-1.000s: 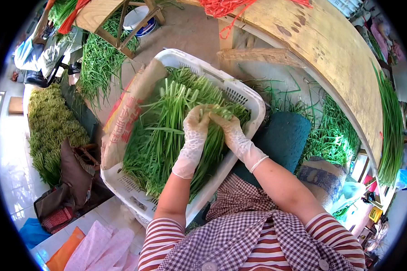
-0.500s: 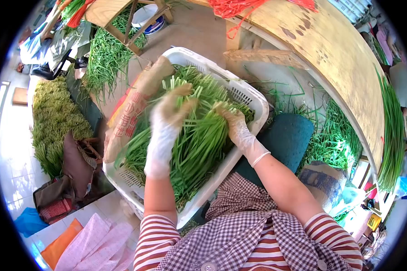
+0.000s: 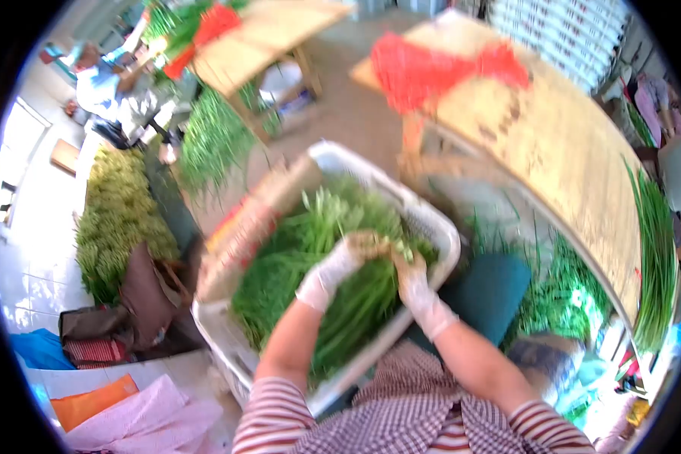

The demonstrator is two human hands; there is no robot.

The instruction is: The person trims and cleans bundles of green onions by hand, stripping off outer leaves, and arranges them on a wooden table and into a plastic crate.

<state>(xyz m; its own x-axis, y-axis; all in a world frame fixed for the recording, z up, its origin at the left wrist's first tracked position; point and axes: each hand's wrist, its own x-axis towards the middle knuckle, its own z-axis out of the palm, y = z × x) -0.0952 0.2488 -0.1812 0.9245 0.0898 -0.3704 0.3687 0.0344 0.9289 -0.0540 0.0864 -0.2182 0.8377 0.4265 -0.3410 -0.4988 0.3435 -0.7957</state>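
A white plastic basket [image 3: 431,216] in front of me is full of long green chives [image 3: 303,280], their pale cut ends pointing up and away. Both my hands wear thin whitish gloves and meet over the basket's right half. My right hand [image 3: 412,276] is closed round a bunch of chives near its pale ends. Just left of it, my left hand [image 3: 352,253] has its fingers bent in at the same ends; motion blur softens the grip. A brown printed paper sack [image 3: 250,227] lines the basket's left rim.
A curved wooden table [image 3: 560,144] bears red ties [image 3: 431,68] and a row of long chives [image 3: 653,265]. A dark green seat [image 3: 488,295] is right of the basket. Bundled chives [image 3: 121,219] stand at left. Beyond them a co-worker [image 3: 102,87] sits near a small wooden table [image 3: 265,41].
My left hand has come down and right from the middle of the basket to meet my right hand. The view has tilted up, so the basket sits lower.
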